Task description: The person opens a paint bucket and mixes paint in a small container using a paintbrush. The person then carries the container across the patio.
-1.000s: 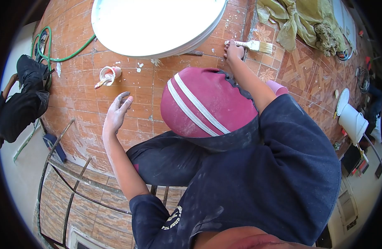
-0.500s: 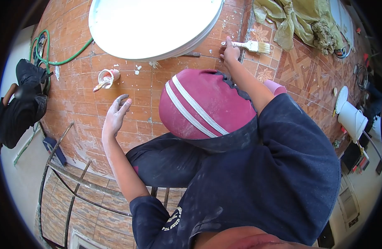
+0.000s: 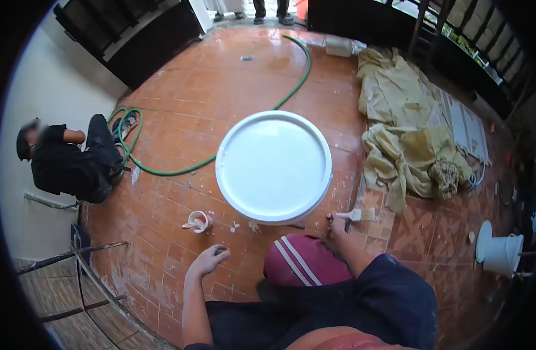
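Note:
My right hand (image 3: 338, 226) is closed around the handle of a wide paintbrush (image 3: 364, 214), whose pale bristles point right, just above the floor. My left hand (image 3: 208, 260) is dusted white and held over the tiles with loosely curved fingers; I see nothing in it. Nearest to that hand stands a small white cup (image 3: 201, 219) with a brush or stick leaning in it. In front of me, between my hands, is a large round white bucket with its lid (image 3: 273, 166) on top. My maroon-and-black clothed knee (image 3: 314, 262) lies below it.
A green hose (image 3: 177, 172) runs across the tiles behind the bucket. At left a person in black (image 3: 69, 157) sits by the wall. A crumpled yellowish cloth (image 3: 396, 128) covers the right side. A metal frame (image 3: 99, 280) stands at lower left, a white pail (image 3: 502, 254) at far right.
My view has tilted up, so the whole lid, the seated person and the far floor now show. The paintbrush stays in my right hand. The left hand's fingers look more curled.

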Demonstrator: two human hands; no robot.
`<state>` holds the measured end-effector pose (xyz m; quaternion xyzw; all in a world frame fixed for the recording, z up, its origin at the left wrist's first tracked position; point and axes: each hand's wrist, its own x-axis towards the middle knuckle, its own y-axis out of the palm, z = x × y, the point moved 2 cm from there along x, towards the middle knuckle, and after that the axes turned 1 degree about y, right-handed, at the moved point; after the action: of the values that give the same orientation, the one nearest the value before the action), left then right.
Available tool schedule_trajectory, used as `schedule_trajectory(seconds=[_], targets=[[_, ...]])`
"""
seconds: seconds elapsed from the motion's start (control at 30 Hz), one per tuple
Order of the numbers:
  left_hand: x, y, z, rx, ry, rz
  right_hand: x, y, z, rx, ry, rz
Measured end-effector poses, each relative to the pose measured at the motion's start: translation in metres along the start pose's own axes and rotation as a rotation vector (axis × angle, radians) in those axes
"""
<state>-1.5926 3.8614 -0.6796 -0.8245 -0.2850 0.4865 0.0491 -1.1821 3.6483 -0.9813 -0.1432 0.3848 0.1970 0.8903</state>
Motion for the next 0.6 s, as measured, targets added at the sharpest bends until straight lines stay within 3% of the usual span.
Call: schedule_trajectory(seconds=[0.07,0.13,0.27,0.6], targets=[[0.004,-0.005,-0.002,0.02,0.015,-0.005,0.002,0.001,0.003,0.028,0.121,-0.09],[0.006,-0.002,0.005,0.036,-0.007,0.032,0.001,-0.002,0.006,0.137,0.07,0.015],[0.0,-0.001,-0.004,0.078,-0.013,0.038,-0.007,0.006,0.009,0.171,0.031,0.019],[0.005,-0.002,0.015,0.0,0.002,0.035,-0.038,0.021,0.035,-0.033,0.057,-0.127]])
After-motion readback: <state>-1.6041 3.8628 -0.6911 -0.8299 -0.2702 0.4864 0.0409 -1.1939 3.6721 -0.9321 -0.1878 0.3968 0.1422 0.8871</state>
